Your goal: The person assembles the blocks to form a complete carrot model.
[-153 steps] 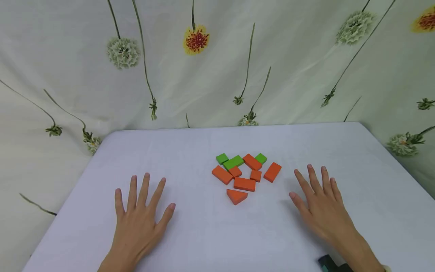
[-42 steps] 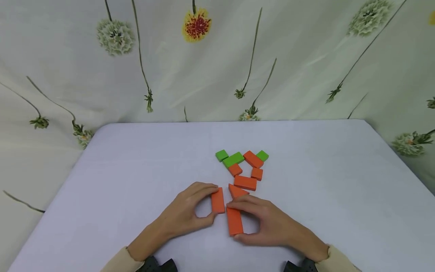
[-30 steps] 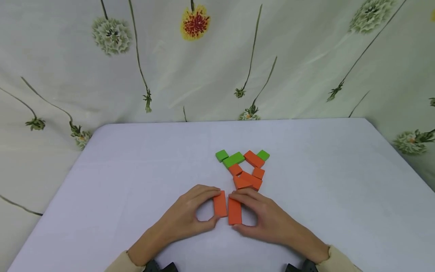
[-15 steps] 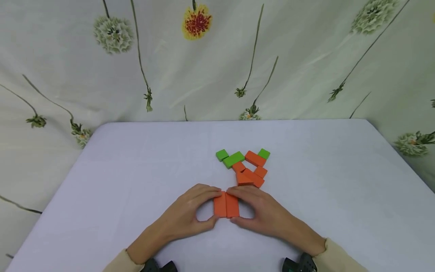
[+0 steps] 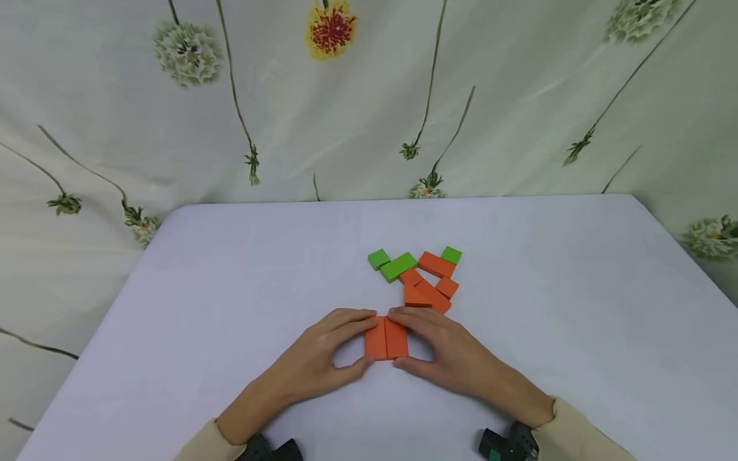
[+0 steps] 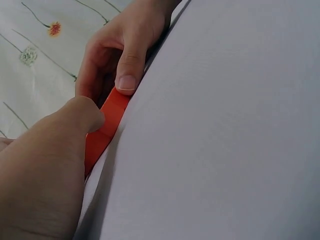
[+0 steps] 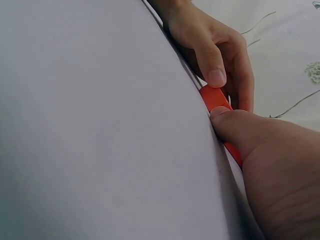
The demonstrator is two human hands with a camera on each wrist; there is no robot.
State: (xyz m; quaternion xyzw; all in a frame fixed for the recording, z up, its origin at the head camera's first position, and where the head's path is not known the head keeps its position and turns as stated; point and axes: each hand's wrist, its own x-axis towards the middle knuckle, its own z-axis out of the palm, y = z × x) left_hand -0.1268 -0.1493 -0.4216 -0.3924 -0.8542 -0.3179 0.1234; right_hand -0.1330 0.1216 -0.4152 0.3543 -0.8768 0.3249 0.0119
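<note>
Two orange rectangular blocks lie side by side on the white table, long edges touching. My left hand (image 5: 314, 352) pinches the left orange block (image 5: 376, 340) by its two ends, fingers at the far end and thumb at the near one. The right orange block (image 5: 396, 340) is gripped the same way by my right hand (image 5: 452, 352). Both wrist views show the thumbs at the near faces of the orange blocks (image 6: 115, 109); the fingertips behind are partly hidden. Just beyond my right fingers sits an orange triangular block (image 5: 416, 296), against another orange rectangular block (image 5: 435, 296).
Farther back lie two small orange blocks, one of them a cube (image 5: 447, 287), plus an orange rectangular block (image 5: 436, 264). Green blocks are there too: a longer one (image 5: 398, 267) and two small ones. A flower-print cloth (image 5: 346, 128) hangs behind the table (image 5: 259, 256).
Spread flat at first, both hands have since gripped an orange block each and brought the two together. The triangular block and its neighbours have shifted away and rightward.
</note>
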